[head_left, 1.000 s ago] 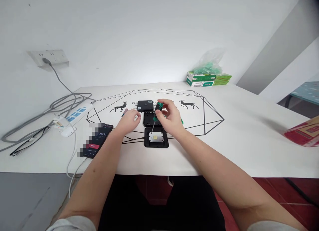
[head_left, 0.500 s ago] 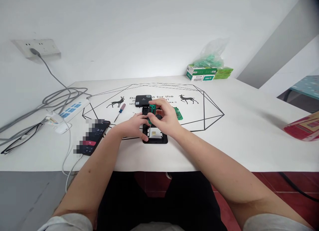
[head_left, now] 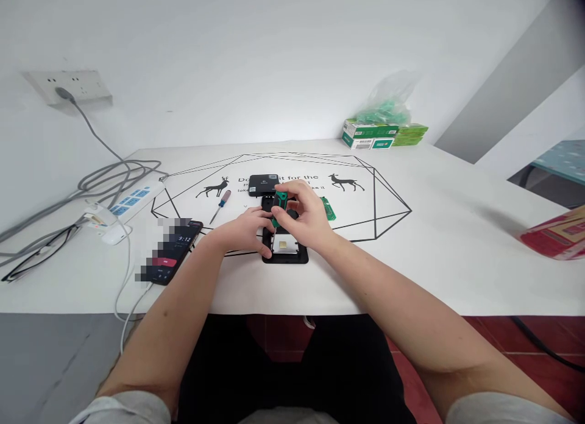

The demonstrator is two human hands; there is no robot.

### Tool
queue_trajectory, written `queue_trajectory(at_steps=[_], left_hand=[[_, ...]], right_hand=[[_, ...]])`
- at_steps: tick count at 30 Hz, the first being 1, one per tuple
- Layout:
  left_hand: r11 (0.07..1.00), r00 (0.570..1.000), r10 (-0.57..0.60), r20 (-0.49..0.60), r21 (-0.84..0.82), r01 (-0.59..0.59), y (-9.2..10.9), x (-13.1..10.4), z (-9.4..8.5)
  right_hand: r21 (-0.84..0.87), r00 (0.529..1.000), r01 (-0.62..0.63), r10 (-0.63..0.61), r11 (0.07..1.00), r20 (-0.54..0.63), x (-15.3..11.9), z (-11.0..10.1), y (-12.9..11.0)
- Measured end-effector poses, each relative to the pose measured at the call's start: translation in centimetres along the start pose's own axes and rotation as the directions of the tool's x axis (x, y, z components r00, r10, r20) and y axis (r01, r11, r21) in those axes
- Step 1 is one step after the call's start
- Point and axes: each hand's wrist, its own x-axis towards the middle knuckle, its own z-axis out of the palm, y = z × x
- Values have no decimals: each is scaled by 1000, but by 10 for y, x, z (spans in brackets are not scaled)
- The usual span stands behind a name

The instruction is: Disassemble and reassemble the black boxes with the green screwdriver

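A black device case (head_left: 286, 259) lies open on the white table, a silvery plate with a small gold square inside it. My right hand (head_left: 307, 218) is closed around the handle of a green-and-black screwdriver (head_left: 280, 203), held nearly upright. Its shaft points down at the left side of the case, where my fingers hide part of the tip. At the case's left edge, my left hand (head_left: 249, 232) grips with thumb and fingers, close to the shaft. Just behind sits a black cover (head_left: 264, 185). A green circuit board (head_left: 328, 209) is partly hidden by my right hand.
Left of the case lie a second screwdriver (head_left: 220, 206) and a phone (head_left: 180, 250) with its cable. Farther left are a power strip (head_left: 132, 206), glasses (head_left: 41, 253) and coiled cords. Boxes (head_left: 370, 134) with a plastic bag stand at the back; a red package (head_left: 555, 234) is far right.
Both hands, the screwdriver and the case keep practically the same place. Only the view has shifted very slightly, and the number on the phone screen went from 9:11 to 9:12.
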Motion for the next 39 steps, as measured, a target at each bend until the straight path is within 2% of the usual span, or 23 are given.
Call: queue_trajectory(at_steps=[9, 17, 23, 28, 35, 39], left_hand=[[999, 999, 36, -9, -6, -36, -2, 1, 0], [1000, 1000, -9, -3, -4, 9, 7, -1, -2], [999, 999, -35, -9, -15, 35, 11, -2, -3], [999, 1000, -4, -10, -41, 3, 10, -2, -3], [998, 999, 39, -31, -42, -40, 5, 1, 0], [999, 999, 20, -29, -30, -21, 3, 2, 0]], right_hand=[[-1, 1000, -20, 20, 1000, 2, 2, -2, -4], [18, 999, -38, 38, 999, 8, 1, -1, -3], [113, 998, -48, 43, 992, 43, -1, 0, 0], [186, 996, 5, -22, 983, 88, -1, 0, 3], [55, 992, 112, -115, 992, 58, -4, 2, 5], [45, 991, 105, -108, 993, 84, -3, 1, 0]])
